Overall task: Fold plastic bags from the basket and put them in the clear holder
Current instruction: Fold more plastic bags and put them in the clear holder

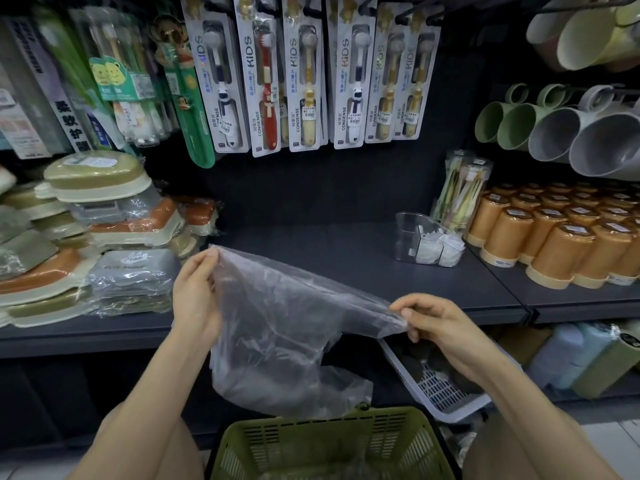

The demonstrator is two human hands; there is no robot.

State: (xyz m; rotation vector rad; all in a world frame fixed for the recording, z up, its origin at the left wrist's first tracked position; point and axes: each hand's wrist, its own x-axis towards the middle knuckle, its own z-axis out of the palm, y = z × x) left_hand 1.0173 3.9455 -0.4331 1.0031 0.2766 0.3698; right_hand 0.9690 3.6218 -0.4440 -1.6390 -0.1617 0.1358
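Observation:
A clear, crinkled plastic bag [277, 327] hangs spread in the air in front of the dark shelf. My left hand [195, 292] pinches its upper left corner. My right hand [433, 318] pinches the right corner, lower down. The bag's bottom droops just above the olive-green basket [322, 441], which stands below between my forearms with more clear plastic dimly visible inside. The clear holder [408, 237] stands on the shelf at the right with folded white bags in it.
Wrapped soap dishes [104, 230] are stacked at the shelf's left. Orange cups [554, 240] fill the right side and a tube of toothbrushes [460, 192] stands behind the holder. Kids toothbrush packs [304, 74] hang above. A white slotted tray [443, 393] juts out under the shelf edge [104, 336].

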